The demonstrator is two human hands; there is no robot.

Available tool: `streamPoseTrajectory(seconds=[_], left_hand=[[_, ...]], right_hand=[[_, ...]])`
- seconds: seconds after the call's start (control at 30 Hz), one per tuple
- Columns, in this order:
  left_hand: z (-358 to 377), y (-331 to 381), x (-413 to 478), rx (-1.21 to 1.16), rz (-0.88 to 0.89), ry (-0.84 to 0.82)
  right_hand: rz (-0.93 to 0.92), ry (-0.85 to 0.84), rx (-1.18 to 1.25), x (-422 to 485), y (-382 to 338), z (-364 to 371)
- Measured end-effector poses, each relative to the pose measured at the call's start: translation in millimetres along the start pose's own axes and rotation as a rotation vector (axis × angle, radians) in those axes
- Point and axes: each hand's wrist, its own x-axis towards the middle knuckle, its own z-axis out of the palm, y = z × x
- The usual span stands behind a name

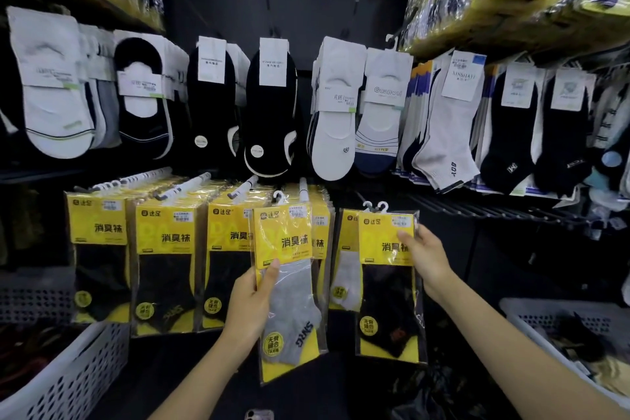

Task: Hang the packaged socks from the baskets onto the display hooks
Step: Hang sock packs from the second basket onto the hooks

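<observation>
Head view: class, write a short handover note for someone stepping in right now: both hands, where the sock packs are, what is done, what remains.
Left hand grips a grey-sock pack, raised before the lower hooks, not clearly hung.
Right hand grips a black-sock pack by its edge; whether its hanger sits on a hook cannot be told.
Done: yellow packs hang in rows at left.
Left: hang both packs, then empty the baskets.
</observation>
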Motion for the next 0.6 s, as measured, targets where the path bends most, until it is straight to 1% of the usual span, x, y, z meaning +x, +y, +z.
streamPoseTrajectory(seconds=[0.13, 0.23, 0.33, 0.5, 0.6], left_hand=[[-2, -1, 1, -0.008, -0.015, -0.006], [-1, -5, 2, 0.03, -0.005, -0.007], [0, -5, 3, 0.034, 0.008, -0.005], [2, 1, -4, 0.025, -0.024, -0.036], [4, 3, -10, 0.008, -0.041, -0.068]], right_hand=[[-0.002, -0.078, -0.055, 11, 1, 19], [0.042, -0.068, -0.02, 15, 9, 28], [0.107, 0.005, -0.051, 18, 23, 26], [0.283, 0.203, -0.034, 10, 46, 14], [0.31, 0.282, -0.049, -5, 53, 9]])
